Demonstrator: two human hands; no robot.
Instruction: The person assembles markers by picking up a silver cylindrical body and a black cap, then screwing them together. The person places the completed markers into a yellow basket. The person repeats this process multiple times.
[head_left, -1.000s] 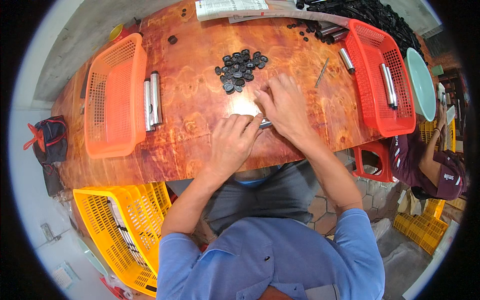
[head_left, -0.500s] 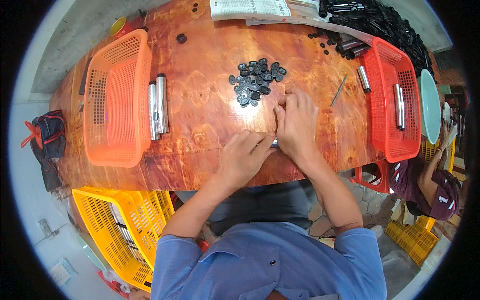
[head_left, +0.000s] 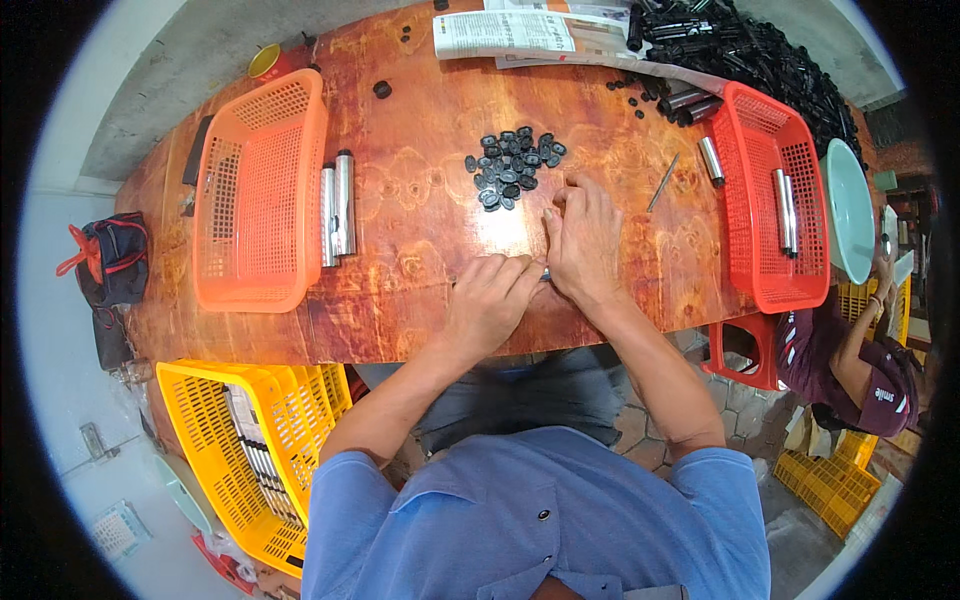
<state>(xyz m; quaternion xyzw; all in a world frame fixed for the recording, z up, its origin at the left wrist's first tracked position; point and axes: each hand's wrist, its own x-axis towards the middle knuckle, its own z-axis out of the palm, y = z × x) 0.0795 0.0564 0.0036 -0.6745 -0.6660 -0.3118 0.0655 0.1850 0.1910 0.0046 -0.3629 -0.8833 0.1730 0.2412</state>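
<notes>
My left hand (head_left: 488,300) and my right hand (head_left: 582,240) meet over the near middle of a polished wooden table (head_left: 420,210). Between them they grip a metal tube (head_left: 545,273), of which only a short end shows; the hands hide the rest. The right hand's fingers reach toward a small heap of black caps (head_left: 512,167) just beyond it. Two silver tubes (head_left: 337,214) lie side by side to the left, next to an orange basket (head_left: 252,190).
A red basket (head_left: 770,190) with silver tubes stands at the right, a thin metal rod (head_left: 663,182) beside it. Black parts (head_left: 740,50) and folded paper (head_left: 505,32) lie at the far edge. A yellow crate (head_left: 245,440) sits below left. Another person (head_left: 850,350) sits at the right.
The view has shifted slightly, so the table sits a little differently in the picture. My hands stay joined on the tube at about the same spot by the caps.
</notes>
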